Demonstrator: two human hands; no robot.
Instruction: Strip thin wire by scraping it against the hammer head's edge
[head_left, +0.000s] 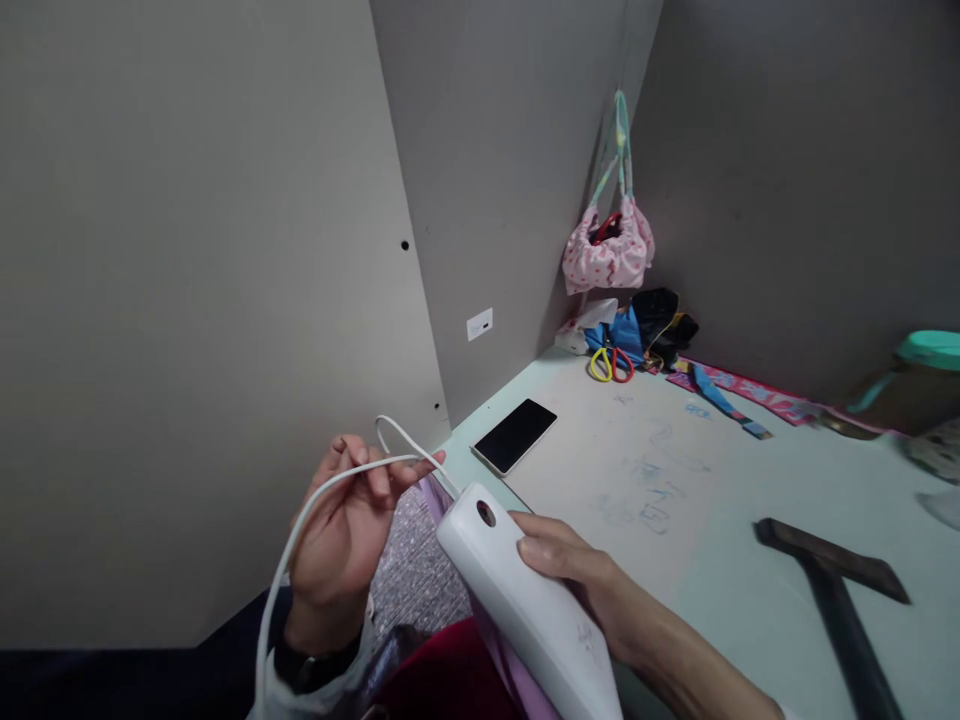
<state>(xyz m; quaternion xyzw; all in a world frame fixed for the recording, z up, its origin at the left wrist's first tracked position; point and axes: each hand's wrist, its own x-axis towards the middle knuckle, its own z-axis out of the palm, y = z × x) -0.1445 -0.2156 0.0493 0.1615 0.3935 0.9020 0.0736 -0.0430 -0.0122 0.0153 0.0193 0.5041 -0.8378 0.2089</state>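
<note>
My right hand (574,565) is closed round a long white power bank (529,590), with the thumb on its top face. The power bank slants down toward my lap and has a dark oval window near its upper end. A white cable (300,515) runs from that end, loops up by the panel and crosses my left hand (341,530). Palm toward me, the left hand has its fingers bent about the cable and its little finger stretched toward the power bank. The cable's other end is out of view.
On the desk (720,590) lie a dark-screened phone (516,436), scissors (611,364) and a black T-shaped tool (832,570). A pink pouch (609,248) hangs in the corner above bundled items. A teal-lidded jar (911,375) stands right. Grey panels (517,180) border the desk.
</note>
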